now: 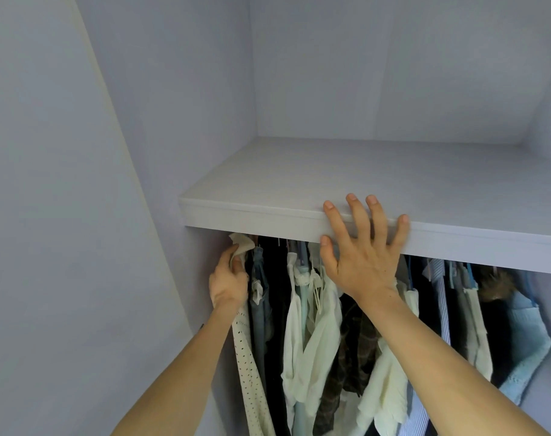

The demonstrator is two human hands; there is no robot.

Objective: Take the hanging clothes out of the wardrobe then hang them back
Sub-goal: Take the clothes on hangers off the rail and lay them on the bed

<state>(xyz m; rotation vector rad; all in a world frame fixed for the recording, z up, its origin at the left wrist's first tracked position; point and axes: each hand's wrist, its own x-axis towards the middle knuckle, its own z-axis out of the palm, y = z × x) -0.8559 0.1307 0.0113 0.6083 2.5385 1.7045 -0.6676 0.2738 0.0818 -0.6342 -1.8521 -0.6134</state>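
Honestly, w/ right hand (362, 259) splayed on the shelf edge (252, 215) & left hand (228, 280) pinching the dotted top (244, 357), I'd find the hook just above those fingertips (230, 258), lift, then pull.

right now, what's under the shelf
Clothes hang in a row under the shelf; the left hand pinches the dotted top at the far left. The shelf's front edge, where the right hand rests, hides whatever they hang from.

Pretty plain stuff: a pale lilac-grey shelf (299, 171) runs across the upper part, with a smooth back panel (393, 64) behind it and a flat side wall (47, 215) on the left, same colour.
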